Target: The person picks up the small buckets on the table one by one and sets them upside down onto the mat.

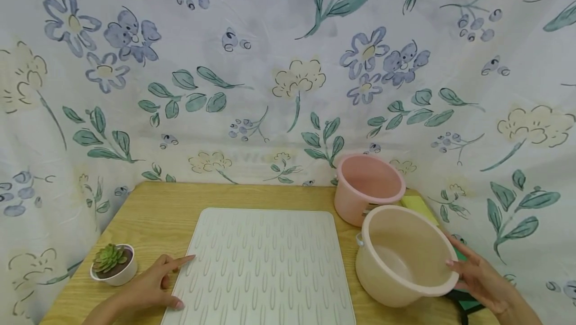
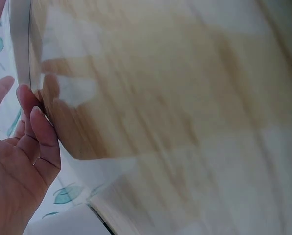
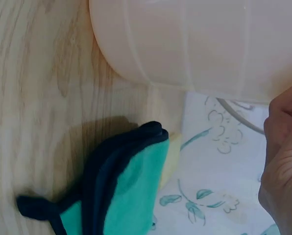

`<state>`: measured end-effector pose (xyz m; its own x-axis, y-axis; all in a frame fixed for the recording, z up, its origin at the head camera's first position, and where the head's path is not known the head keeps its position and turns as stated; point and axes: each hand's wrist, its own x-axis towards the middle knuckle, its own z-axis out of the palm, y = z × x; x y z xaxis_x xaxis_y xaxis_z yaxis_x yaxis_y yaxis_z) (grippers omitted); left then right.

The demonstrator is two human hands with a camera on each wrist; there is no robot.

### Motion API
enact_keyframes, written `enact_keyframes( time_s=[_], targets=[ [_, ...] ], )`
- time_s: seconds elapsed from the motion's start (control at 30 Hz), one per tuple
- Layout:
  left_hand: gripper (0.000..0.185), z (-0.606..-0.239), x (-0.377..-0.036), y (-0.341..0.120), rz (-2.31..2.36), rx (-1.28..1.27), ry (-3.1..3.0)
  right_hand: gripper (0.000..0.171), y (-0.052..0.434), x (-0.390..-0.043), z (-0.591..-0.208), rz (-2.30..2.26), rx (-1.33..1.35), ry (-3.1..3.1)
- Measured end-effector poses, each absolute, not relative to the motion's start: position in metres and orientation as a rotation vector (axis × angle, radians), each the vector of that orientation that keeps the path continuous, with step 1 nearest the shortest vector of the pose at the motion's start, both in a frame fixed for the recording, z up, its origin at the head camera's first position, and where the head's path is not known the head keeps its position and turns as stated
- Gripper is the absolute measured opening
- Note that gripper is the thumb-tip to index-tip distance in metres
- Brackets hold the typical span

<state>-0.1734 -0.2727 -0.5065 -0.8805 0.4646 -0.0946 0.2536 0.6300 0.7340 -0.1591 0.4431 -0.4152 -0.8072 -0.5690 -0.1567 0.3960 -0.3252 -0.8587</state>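
Note:
A white ridged mat point(image 1: 265, 265) lies flat on the wooden table. At its left edge is my left hand point(image 1: 146, 285), index finger stretched onto the mat and thumb touching its side; the other fingers look loosely bent in the left wrist view, and nothing appears held. To the right of the mat, my right hand point(image 1: 483, 277) grips the rim of a beige bucket point(image 1: 382, 275), thumb at the rim and fingers along the outside. The bucket is tilted, its inside facing me. In the right wrist view, the bucket's ribbed wall point(image 3: 185, 44) fills the top.
Behind the beige bucket stands a pink bucket point(image 1: 348, 200). Beside them are a yellow item point(image 1: 418, 207) and a folded green cloth piece with dark edging point(image 3: 136, 181). A small potted succulent point(image 1: 110, 260) sits at the table's left. Floral curtain point(image 1: 270, 75) surrounds the table point(image 1: 171, 197).

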Motion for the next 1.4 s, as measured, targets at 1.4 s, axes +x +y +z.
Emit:
enact_keyframes(
  time_s=[1.4],
  targets=[
    [0.088,-0.507,-0.176,-0.275,1.136,0.561,2.513,0.064,0.392,-0.141,-0.454,-2.582,-0.591,0.770]
  ],
)
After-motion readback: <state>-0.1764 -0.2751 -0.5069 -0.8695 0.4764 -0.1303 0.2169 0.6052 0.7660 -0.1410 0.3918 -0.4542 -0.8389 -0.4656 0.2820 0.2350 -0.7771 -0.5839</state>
